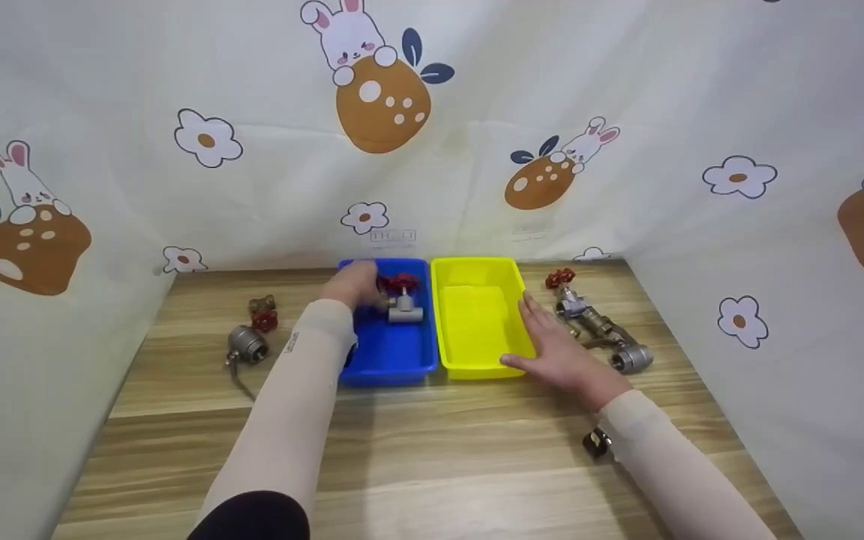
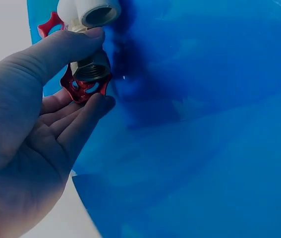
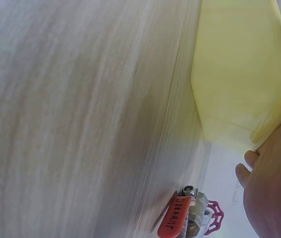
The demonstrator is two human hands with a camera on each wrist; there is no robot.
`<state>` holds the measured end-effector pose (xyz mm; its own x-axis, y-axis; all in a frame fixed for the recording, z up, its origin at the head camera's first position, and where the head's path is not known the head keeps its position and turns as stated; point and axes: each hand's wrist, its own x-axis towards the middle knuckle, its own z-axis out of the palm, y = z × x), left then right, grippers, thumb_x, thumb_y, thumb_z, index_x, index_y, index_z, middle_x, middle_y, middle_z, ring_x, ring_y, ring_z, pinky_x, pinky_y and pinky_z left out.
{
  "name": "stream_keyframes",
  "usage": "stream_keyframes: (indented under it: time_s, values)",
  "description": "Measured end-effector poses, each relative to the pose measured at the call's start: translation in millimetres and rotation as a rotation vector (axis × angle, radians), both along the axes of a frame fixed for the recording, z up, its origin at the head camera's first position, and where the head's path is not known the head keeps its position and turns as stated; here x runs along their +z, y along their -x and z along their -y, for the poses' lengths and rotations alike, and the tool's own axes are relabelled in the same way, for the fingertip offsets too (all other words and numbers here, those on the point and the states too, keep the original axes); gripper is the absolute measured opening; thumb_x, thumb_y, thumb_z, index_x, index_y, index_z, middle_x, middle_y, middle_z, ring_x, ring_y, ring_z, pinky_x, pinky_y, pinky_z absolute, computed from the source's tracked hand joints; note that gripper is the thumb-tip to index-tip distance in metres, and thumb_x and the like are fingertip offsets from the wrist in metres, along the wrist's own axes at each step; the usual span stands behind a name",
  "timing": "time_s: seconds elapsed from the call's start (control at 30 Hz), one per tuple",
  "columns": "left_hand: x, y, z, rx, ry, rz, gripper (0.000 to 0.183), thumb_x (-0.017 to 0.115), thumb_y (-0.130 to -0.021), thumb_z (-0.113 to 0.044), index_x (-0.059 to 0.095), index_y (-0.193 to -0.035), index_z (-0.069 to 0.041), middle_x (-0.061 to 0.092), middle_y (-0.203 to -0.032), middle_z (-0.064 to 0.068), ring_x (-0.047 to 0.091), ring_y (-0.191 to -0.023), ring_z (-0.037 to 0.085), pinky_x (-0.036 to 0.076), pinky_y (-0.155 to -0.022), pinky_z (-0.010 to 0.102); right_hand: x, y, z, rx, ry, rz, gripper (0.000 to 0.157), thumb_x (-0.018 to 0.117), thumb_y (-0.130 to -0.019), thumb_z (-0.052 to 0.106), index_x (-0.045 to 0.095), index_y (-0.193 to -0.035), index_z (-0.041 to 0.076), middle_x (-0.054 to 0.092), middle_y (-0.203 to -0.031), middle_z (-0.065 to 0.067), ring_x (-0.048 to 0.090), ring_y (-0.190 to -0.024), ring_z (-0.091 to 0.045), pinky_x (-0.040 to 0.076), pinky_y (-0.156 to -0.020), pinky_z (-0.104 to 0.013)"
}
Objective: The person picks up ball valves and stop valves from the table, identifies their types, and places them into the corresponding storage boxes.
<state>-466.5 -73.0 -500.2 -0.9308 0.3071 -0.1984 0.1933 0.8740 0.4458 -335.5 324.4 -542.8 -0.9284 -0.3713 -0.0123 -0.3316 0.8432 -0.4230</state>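
Blue tray (image 1: pixel 388 352) sits on the wooden surface (image 1: pixel 432 465). Left hand (image 1: pixel 353 285) reaches in over the blue tray's left wall, thumb and fingers holding a brass valve (image 2: pixel 91 69) with a red handwheel; whether that valve touches the tray floor I cannot tell. Pale valve (image 1: pixel 405 309), also red-wheeled, lies inside the blue tray, near the held one. Yellow tray (image 1: pixel 481 322) stands just right of the blue tray; right hand (image 1: pixel 559 356), fingers extended and thumb wide, lies at its side away from the blue tray. Steel ball valve (image 1: pixel 247 343) rests left of the blue tray.
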Motion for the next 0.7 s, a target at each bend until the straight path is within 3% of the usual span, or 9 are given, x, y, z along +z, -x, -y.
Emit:
stream_keyframes:
  time_s: [0.5, 0.7]
  values:
    - [3.0, -4.7, -7.4, 0.020, 0.055, -0.048, 0.023, 0.087, -0.086, -0.013, 0.068, -0.095, -0.004, 0.065, -0.093, 0.008, 0.059, -0.084, 0.028, 0.054, -0.079, 0.044, 0.2, 0.8, 0.2, 0.013, 0.009, -0.002, 0.115, 0.070, -0.102, 0.066, 0.008, -0.177, 0.005, -0.002, -0.185, -0.012, 0.009, -0.168, -0.045, 0.010, -0.134, -0.065]
    - [2.3, -4.9, -7.7, 0.024, 0.051, -0.029, 0.033, 0.084, -0.089, -0.011, 0.067, -0.114, 0.001, 0.070, -0.111, 0.017, 0.064, -0.096, 0.033, 0.059, -0.091, 0.050, -0.2, 0.1, 0.8, 0.007, 0.001, -0.003, 0.114, 0.071, -0.102, 0.062, 0.007, -0.177, 0.006, -0.001, -0.185, -0.012, 0.007, -0.168, -0.044, 0.011, -0.133, -0.067]
